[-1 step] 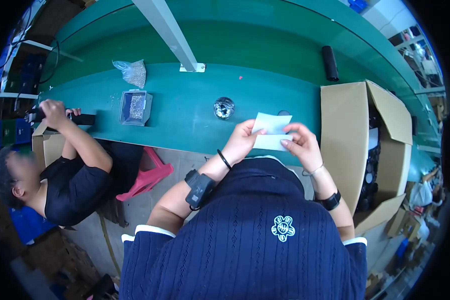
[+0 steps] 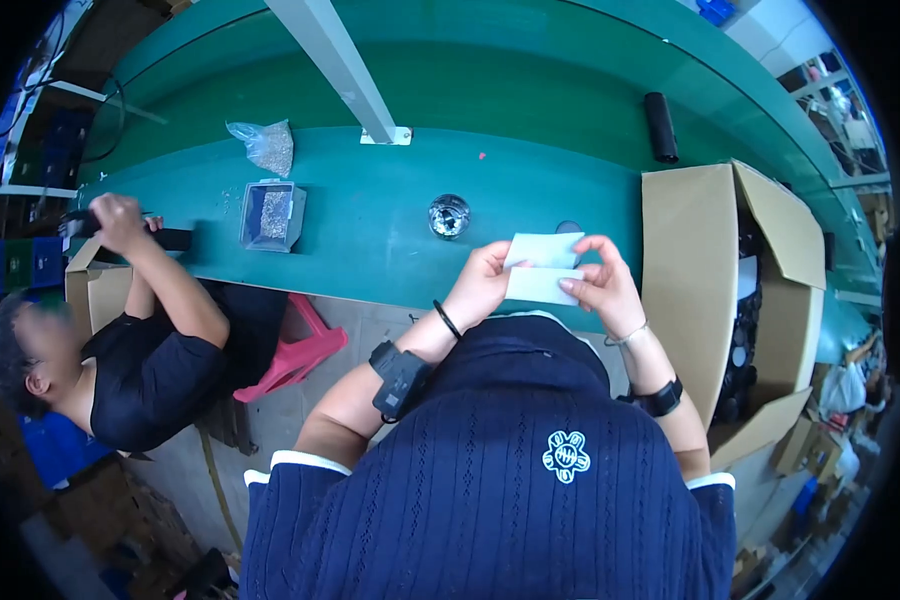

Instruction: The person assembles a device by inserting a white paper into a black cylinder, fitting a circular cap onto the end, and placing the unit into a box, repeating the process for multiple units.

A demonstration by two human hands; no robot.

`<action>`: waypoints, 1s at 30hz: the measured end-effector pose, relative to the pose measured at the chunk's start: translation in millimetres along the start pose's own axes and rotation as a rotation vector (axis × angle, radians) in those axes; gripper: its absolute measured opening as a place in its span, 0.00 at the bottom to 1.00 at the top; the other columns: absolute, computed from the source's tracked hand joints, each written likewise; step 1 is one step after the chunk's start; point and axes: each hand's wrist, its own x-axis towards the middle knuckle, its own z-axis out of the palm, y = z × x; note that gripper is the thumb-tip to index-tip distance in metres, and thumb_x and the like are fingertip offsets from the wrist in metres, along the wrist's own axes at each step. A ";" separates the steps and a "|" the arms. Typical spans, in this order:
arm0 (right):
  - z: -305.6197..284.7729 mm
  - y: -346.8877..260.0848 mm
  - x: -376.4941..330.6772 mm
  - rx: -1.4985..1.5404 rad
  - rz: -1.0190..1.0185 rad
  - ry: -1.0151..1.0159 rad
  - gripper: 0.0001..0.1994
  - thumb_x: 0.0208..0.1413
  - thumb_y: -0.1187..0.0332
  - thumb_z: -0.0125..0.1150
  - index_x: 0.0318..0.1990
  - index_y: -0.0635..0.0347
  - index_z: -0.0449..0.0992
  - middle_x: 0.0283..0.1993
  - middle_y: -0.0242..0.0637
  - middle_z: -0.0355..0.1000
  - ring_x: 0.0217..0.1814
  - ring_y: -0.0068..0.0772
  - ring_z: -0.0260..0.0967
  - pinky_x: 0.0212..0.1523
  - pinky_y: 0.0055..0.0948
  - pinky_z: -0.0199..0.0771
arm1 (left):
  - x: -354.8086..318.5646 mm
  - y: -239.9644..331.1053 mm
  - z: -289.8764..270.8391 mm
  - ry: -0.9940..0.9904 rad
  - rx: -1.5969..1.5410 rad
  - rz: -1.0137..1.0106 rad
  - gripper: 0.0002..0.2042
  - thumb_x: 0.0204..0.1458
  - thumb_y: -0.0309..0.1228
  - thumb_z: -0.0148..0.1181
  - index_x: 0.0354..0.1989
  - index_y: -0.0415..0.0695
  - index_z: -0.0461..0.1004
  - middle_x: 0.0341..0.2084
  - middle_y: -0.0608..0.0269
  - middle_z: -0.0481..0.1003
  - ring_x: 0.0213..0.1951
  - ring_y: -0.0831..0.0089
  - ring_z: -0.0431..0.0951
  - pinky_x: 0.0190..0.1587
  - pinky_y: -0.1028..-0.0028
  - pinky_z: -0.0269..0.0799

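Over the bench's near edge I hold a pale white-blue paper, which shows as an upper and a lower panel with a crease or gap between them. My left hand grips its left side, thumb between the panels. At the right, my right hand pinches the lower panel with the thumb, while its fingers curl at the upper panel's right edge. Whether this is one folded sheet or two, I cannot tell. Just beyond the paper lies a dark round disc, partly hidden. A clear round container with dark, shiny contents stands farther left.
On the green bench are a grey bin of granules and a clear bag. An open carton with black items stands right, near a black cylinder. A metal post rises behind. A co-worker handles a dark object at left.
My right fingers have closed in on the paper's upper panel, whose top edge sits slightly lower and flatter. At left, the co-worker's hands have shifted a little to the right.
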 end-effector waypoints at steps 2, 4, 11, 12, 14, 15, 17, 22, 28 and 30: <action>1.2 -3.4 10.7 0.252 0.281 -0.013 0.37 0.46 0.80 0.66 0.63 0.51 0.52 0.23 0.26 0.71 0.19 0.12 0.61 0.17 0.13 0.50 | -6.2 2.6 -3.7 -0.037 0.078 0.073 0.12 0.55 0.21 0.56 0.48 0.36 0.73 0.41 0.62 0.77 0.43 0.76 0.76 0.46 0.75 0.73; -0.6 -11.9 16.0 0.274 0.309 -0.094 0.34 0.46 0.80 0.65 0.60 0.52 0.55 0.22 0.25 0.71 0.19 0.12 0.61 0.17 0.13 0.51 | -11.8 4.1 -7.2 -0.058 0.233 0.148 0.15 0.53 0.16 0.52 0.51 0.35 0.72 0.43 0.60 0.76 0.46 0.75 0.76 0.48 0.74 0.73; -12.4 -12.3 27.3 0.175 0.385 -0.328 0.19 0.44 0.78 0.65 0.46 0.56 0.70 0.20 0.23 0.70 0.19 0.11 0.62 0.17 0.13 0.51 | -25.0 29.6 -4.7 -0.154 0.714 0.238 0.19 0.48 0.15 0.51 0.51 0.39 0.73 0.42 0.60 0.78 0.43 0.74 0.78 0.43 0.74 0.75; -12.9 -11.9 28.2 0.156 0.393 -0.363 0.19 0.44 0.78 0.65 0.45 0.56 0.70 0.20 0.23 0.70 0.19 0.11 0.62 0.17 0.13 0.50 | -25.5 31.3 -2.2 -0.160 0.773 0.318 0.19 0.47 0.15 0.52 0.49 0.40 0.74 0.41 0.58 0.78 0.42 0.72 0.79 0.41 0.74 0.75; -12.0 -11.4 26.9 0.139 0.401 -0.398 0.19 0.43 0.78 0.65 0.44 0.56 0.69 0.21 0.24 0.70 0.19 0.10 0.62 0.17 0.13 0.50 | -27.6 34.5 3.3 -0.167 0.832 0.396 0.19 0.46 0.16 0.52 0.48 0.41 0.75 0.41 0.57 0.78 0.40 0.70 0.80 0.39 0.74 0.75; -11.2 -11.0 25.5 0.169 0.379 -0.439 0.18 0.43 0.79 0.65 0.43 0.56 0.69 0.21 0.24 0.70 0.19 0.10 0.62 0.17 0.13 0.50 | -28.9 35.1 6.8 -0.126 0.740 0.308 0.18 0.46 0.16 0.54 0.47 0.42 0.76 0.41 0.56 0.78 0.40 0.68 0.80 0.39 0.73 0.76; -11.9 -10.9 26.7 0.200 0.355 -0.477 0.17 0.43 0.79 0.65 0.42 0.56 0.70 0.21 0.24 0.70 0.19 0.10 0.62 0.16 0.13 0.50 | -28.9 33.2 6.6 -0.087 0.647 0.221 0.17 0.46 0.17 0.55 0.46 0.42 0.76 0.40 0.56 0.78 0.39 0.66 0.80 0.39 0.72 0.76; -17.5 -8.0 32.5 0.129 0.459 -0.461 0.15 0.42 0.80 0.66 0.38 0.57 0.70 0.23 0.26 0.71 0.19 0.10 0.64 0.17 0.12 0.54 | -27.9 24.9 3.9 -0.187 0.849 0.446 0.16 0.45 0.17 0.58 0.44 0.42 0.77 0.38 0.57 0.79 0.39 0.61 0.80 0.40 0.70 0.76; -22.5 2.7 26.9 0.460 0.450 -0.369 0.09 0.50 0.76 0.65 0.38 0.60 0.73 0.27 0.28 0.73 0.21 0.13 0.66 0.18 0.12 0.61 | -29.9 24.8 -0.5 -0.157 1.024 0.608 0.20 0.38 0.12 0.53 0.42 0.42 0.78 0.36 0.56 0.79 0.39 0.61 0.80 0.41 0.68 0.77; -21.5 4.4 25.6 0.524 0.441 -0.350 0.07 0.52 0.75 0.64 0.38 0.61 0.73 0.27 0.28 0.73 0.22 0.13 0.67 0.19 0.12 0.63 | -29.7 23.5 -2.9 -0.132 1.052 0.655 0.21 0.36 0.12 0.52 0.42 0.42 0.78 0.36 0.55 0.79 0.38 0.61 0.80 0.40 0.68 0.78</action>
